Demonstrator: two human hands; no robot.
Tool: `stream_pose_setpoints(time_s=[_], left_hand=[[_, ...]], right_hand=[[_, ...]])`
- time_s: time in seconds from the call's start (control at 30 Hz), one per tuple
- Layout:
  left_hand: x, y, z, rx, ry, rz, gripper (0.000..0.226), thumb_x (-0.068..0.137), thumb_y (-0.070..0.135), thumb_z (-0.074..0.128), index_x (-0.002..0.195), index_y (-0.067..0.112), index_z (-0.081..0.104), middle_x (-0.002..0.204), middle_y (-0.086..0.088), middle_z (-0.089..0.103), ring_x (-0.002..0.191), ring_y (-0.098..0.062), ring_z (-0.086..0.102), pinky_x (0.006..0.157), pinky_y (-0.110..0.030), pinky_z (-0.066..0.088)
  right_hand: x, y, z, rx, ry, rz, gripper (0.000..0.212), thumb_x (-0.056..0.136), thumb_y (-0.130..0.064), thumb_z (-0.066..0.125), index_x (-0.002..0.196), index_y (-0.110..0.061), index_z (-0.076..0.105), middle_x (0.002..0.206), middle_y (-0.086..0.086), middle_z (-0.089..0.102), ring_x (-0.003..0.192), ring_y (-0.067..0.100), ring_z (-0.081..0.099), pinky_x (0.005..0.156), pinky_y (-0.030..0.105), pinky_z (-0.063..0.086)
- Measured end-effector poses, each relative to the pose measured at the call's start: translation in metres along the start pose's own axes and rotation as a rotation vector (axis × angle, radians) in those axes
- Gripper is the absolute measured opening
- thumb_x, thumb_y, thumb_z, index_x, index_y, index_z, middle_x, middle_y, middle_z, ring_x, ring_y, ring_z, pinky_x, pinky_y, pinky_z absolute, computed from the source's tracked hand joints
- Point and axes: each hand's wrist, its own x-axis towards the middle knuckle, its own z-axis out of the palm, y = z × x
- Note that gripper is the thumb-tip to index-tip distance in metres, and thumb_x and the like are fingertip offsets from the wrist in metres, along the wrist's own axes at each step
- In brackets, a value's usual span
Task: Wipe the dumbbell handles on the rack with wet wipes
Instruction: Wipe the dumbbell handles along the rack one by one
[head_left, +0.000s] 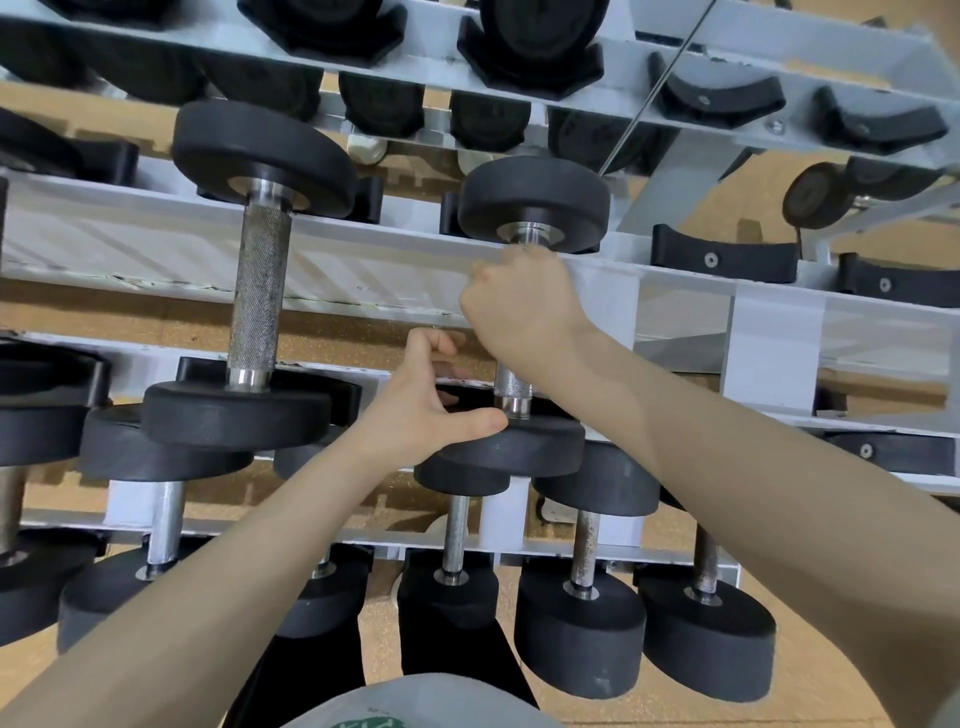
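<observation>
A grey three-tier rack holds black-headed dumbbells with steel handles. My right hand grips the upper part of the knurled handle of a middle-tier dumbbell, just under its far head. No wipe shows plainly; the fist hides whatever is in the palm. My left hand rests at the left rim of that dumbbell's near head. Its thumb lies along the head's top by the handle collar, and its fingers curl loosely above, around nothing I can make out. A second, larger dumbbell lies to the left.
Several smaller dumbbells fill the bottom tier near my legs. Empty black cradles sit on the middle and top tiers at the right. More heavy dumbbells line the top tier. The floor is tan cork-like matting.
</observation>
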Motion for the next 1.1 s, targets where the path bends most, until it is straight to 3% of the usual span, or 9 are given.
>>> stream_pose_setpoints(time_s=[0.1, 0.23, 0.33, 0.43, 0.53, 0.67, 0.8, 0.93, 1.1], left_hand=[[-0.002, 0.001, 0.000, -0.030, 0.026, 0.015, 0.068, 0.045, 0.050, 0.070, 0.097, 0.036, 0.028, 0.111, 0.008, 0.050, 0.104, 0.001, 0.052, 0.084, -0.018, 0.045], [-0.005, 0.004, 0.001, -0.052, 0.028, 0.076, 0.088, 0.047, 0.043, 0.075, 0.117, 0.028, 0.024, 0.118, 0.021, 0.039, 0.101, 0.012, 0.050, 0.085, -0.013, 0.047], [-0.007, 0.004, 0.003, -0.066, 0.054, 0.082, 0.081, 0.045, 0.049, 0.069, 0.113, 0.034, 0.028, 0.119, 0.022, 0.039, 0.106, -0.003, 0.053, 0.091, -0.022, 0.046], [-0.009, 0.003, 0.007, -0.083, 0.078, 0.093, 0.065, 0.046, 0.049, 0.068, 0.098, 0.037, 0.030, 0.117, 0.015, 0.044, 0.093, -0.008, 0.058, 0.087, -0.020, 0.044], [-0.009, 0.002, 0.005, -0.043, 0.091, 0.105, 0.063, 0.052, 0.039, 0.074, 0.096, 0.036, 0.029, 0.115, 0.012, 0.044, 0.090, -0.001, 0.053, 0.080, -0.016, 0.042], [-0.008, -0.001, 0.005, -0.032, 0.117, 0.128, 0.062, 0.054, 0.031, 0.074, 0.096, 0.036, 0.029, 0.109, 0.014, 0.046, 0.096, 0.002, 0.051, 0.078, -0.013, 0.040], [-0.011, -0.005, 0.007, -0.014, 0.164, 0.139, 0.062, 0.051, 0.041, 0.074, 0.094, 0.036, 0.029, 0.108, 0.012, 0.044, 0.098, 0.000, 0.049, 0.080, -0.014, 0.039], [-0.011, -0.006, 0.007, 0.000, 0.169, 0.137, 0.060, 0.052, 0.047, 0.072, 0.094, 0.037, 0.031, 0.115, 0.008, 0.045, 0.100, -0.002, 0.049, 0.080, -0.013, 0.038], [-0.011, -0.006, 0.008, -0.019, 0.163, 0.129, 0.058, 0.050, 0.056, 0.063, 0.096, 0.037, 0.033, 0.115, 0.008, 0.046, 0.099, -0.001, 0.050, 0.081, -0.012, 0.041]], right_hand=[[-0.018, -0.012, 0.000, -0.009, 0.109, -0.027, 0.008, 0.080, -0.013, 0.061, 0.083, -0.013, 0.069, 0.090, 0.001, 0.066, 0.088, 0.025, 0.062, 0.062, 0.028, 0.029], [-0.026, -0.013, 0.007, 0.127, -0.177, -0.118, 0.022, 0.089, -0.008, 0.045, 0.101, -0.009, 0.063, 0.106, 0.005, 0.064, 0.102, 0.026, 0.057, 0.067, 0.031, 0.034], [-0.024, -0.003, -0.001, 0.009, -0.015, -0.126, 0.014, 0.047, -0.015, 0.077, 0.054, -0.016, 0.066, 0.059, -0.002, 0.062, 0.058, 0.019, 0.061, 0.049, 0.020, 0.033], [-0.017, 0.004, 0.017, -0.067, 0.042, -0.135, 0.016, 0.031, -0.013, 0.067, 0.031, -0.020, 0.053, 0.041, -0.007, 0.047, 0.042, 0.014, 0.051, 0.044, 0.016, 0.027], [-0.021, 0.001, 0.008, -0.050, 0.037, -0.135, 0.009, 0.039, -0.010, 0.061, 0.040, -0.019, 0.058, 0.048, -0.007, 0.053, 0.049, 0.014, 0.056, 0.046, 0.017, 0.024], [-0.028, 0.000, 0.007, 0.103, -0.139, -0.220, 0.021, 0.089, -0.011, 0.047, 0.102, -0.012, 0.062, 0.102, 0.003, 0.063, 0.099, 0.026, 0.058, 0.061, 0.028, 0.035], [-0.030, 0.005, 0.014, 0.360, -0.250, -0.262, 0.023, 0.087, -0.010, 0.050, 0.104, -0.012, 0.066, 0.108, 0.005, 0.063, 0.100, 0.027, 0.059, 0.067, 0.028, 0.038], [-0.036, 0.032, 0.034, 0.868, 0.123, -0.175, 0.034, 0.073, 0.007, 0.050, 0.085, -0.009, 0.077, 0.096, 0.006, 0.072, 0.087, 0.027, 0.067, 0.077, 0.032, 0.051], [-0.030, 0.044, 0.047, 0.626, 0.492, -0.156, 0.034, 0.073, -0.006, 0.047, 0.083, -0.015, 0.077, 0.092, 0.004, 0.073, 0.073, 0.028, 0.068, 0.068, 0.029, 0.048]])
